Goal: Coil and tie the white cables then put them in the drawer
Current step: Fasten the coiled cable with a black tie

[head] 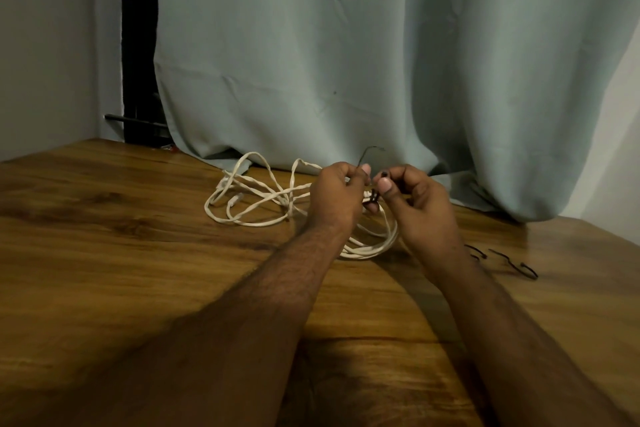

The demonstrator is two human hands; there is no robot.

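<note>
A coiled white cable (372, 246) hangs between my two hands just above the wooden table (138, 253). A thin black twist tie (374, 198) is wrapped round its top. My left hand (337, 196) pinches one end of the tie, which sticks up behind the thumb. My right hand (415, 201) pinches the other end close by. A second white cable (249, 198) lies loose and tangled on the table to the left of my hands, near the curtain. No drawer is in view.
Two more black twist ties (512, 263) lie on the table to the right of my right forearm. A pale green curtain (346, 62) hangs down to the table's back edge. A grey wall and a dark post stand at the far left.
</note>
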